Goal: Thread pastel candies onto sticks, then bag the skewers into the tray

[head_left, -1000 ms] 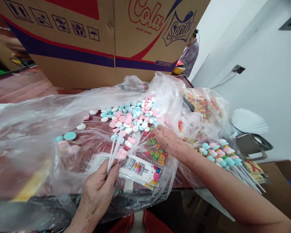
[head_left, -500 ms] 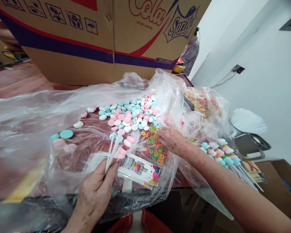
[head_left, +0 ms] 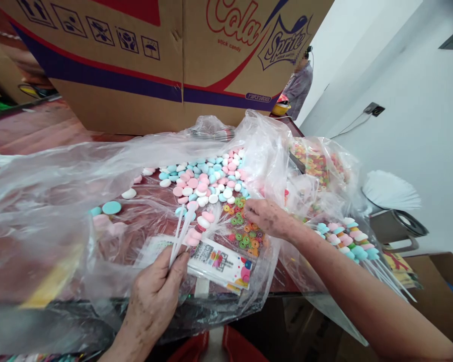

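Observation:
My left hand [head_left: 156, 286] is closed around several white sticks [head_left: 176, 236]; pink and white candies [head_left: 202, 226] are threaded on at least one of them. Over at the small ring candies [head_left: 245, 226], my right hand [head_left: 266, 216] has its fingers curled together at the pile's edge; what they pinch, if anything, is hidden. Pink, blue and white candies [head_left: 202, 183] lie heaped behind the rings. Printed packets [head_left: 221, 264] rest beneath the sticks, near the table's front edge.
A big cardboard box [head_left: 136, 95] stands behind the candies. Finished candy sticks [head_left: 349, 241] lie at right, below a bag of ring candies [head_left: 319, 163]. Clear plastic sheeting [head_left: 33, 191] covers the left. A person [head_left: 300, 85] is in the background.
The whole view has shifted slightly, so things sit a little farther right and lower. Both hands keep nearly the same pose over the table.

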Motion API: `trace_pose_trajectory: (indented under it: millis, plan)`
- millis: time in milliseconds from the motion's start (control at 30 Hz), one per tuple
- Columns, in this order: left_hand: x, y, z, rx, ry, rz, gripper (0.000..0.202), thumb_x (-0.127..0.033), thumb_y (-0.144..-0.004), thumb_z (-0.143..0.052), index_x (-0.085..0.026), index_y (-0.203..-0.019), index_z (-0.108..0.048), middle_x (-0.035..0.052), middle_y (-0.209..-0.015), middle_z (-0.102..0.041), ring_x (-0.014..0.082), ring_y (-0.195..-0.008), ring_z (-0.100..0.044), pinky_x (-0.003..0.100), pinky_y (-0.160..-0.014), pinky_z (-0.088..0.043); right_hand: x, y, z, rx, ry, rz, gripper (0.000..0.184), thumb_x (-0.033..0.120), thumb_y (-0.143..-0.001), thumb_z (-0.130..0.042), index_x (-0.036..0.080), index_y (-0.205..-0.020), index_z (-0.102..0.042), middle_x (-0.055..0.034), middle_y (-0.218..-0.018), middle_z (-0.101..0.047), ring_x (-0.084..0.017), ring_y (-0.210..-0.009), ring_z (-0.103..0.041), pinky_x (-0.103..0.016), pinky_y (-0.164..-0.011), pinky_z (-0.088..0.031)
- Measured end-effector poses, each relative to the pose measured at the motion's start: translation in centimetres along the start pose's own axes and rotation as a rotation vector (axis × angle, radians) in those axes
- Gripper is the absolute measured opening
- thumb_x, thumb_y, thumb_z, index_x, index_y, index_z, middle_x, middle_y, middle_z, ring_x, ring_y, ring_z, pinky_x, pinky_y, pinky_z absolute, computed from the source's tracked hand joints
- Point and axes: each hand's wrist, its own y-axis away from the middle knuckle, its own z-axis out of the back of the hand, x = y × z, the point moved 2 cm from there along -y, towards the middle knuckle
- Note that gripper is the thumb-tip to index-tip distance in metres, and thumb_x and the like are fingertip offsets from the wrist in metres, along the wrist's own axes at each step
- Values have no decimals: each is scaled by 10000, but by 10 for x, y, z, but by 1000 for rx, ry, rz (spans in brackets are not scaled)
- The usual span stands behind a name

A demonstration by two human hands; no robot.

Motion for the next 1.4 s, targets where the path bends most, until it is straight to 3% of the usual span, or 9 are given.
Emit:
trace_pose_trajectory:
  millis: [167,333,433,567,700,867,933,1067,1400]
  plan:
    - [8,-4,5,5,-76,-25,288,-454,-858,-545,-201,-865,-683,-49,-573,-559,135,-533,-519,196,-506,-427,9,15,17,-161,-110,-68,142,163,-857,-471,193,-729,-525,47,-616,-536,-100,-587,-495,-204,-547,-338]
    - [25,-11,12,4,-135,-24,362,-462,-820,-586,-201,-1018,-740,20,-847,-771,188,-741,-691,214,-682,-550,-10,38,46,-736,-205,-110,116,275,-857,-488,208,-782,-547,27,-683,-593,-111,-593,-530,-218,-597,-406]
    - [25,-12,12,-2,-164,-33,371,-474,-815,-585,-196,-1007,-739,16,-822,-763,180,-705,-680,209,-668,-551,-41,44,56,-863,-80,-162,67,235,-796,-506,212,-759,-557,9,-697,-590,-134,-597,-530,-251,-604,-411]
    - [14,-7,8,-9,-154,-47,317,-464,-835,-547,-193,-879,-707,-33,-604,-627,139,-548,-571,180,-557,-496,-58,44,55,-790,14,-127,80,229,-785,-529,199,-797,-602,-39,-825,-613,-159,-638,-541,-299,-649,-424]
    - [6,-4,4,-30,-101,-33,288,-451,-840,-556,-198,-848,-693,-47,-579,-574,131,-546,-523,178,-517,-438,-30,47,52,-836,36,21,145,219,-906,-477,189,-943,-614,-71,-926,-641,-191,-826,-593,-312,-783,-453]
    - [5,-1,2,-48,-40,-8,279,-455,-843,-573,-208,-881,-699,-50,-586,-564,136,-561,-502,191,-523,-419,9,21,19,-188,197,62,218,154,-969,-435,186,-1017,-645,-78,-999,-655,-188,-945,-591,-275,-832,-436]
    - [3,-1,2,-48,-28,-28,274,-446,-847,-567,-207,-897,-693,-47,-602,-579,140,-567,-518,195,-534,-429,11,9,2,-59,253,51,194,121,-940,-477,177,-959,-662,-89,-973,-657,-210,-956,-581,-286,-818,-427]
    - [4,-3,5,7,-71,-78,274,-432,-878,-527,-199,-842,-665,-52,-572,-553,131,-531,-519,188,-515,-430,7,-4,-12,-18,256,61,161,94,-908,-522,159,-873,-666,-101,-946,-653,-219,-937,-572,-295,-797,-408]
    - [7,-2,3,10,-41,-95,273,-395,-893,-511,-180,-881,-679,-54,-578,-531,124,-537,-500,187,-510,-415,32,-26,-3,-27,149,18,236,192,-987,-431,178,-969,-666,-59,-977,-679,-162,-902,-595,-251,-776,-399]
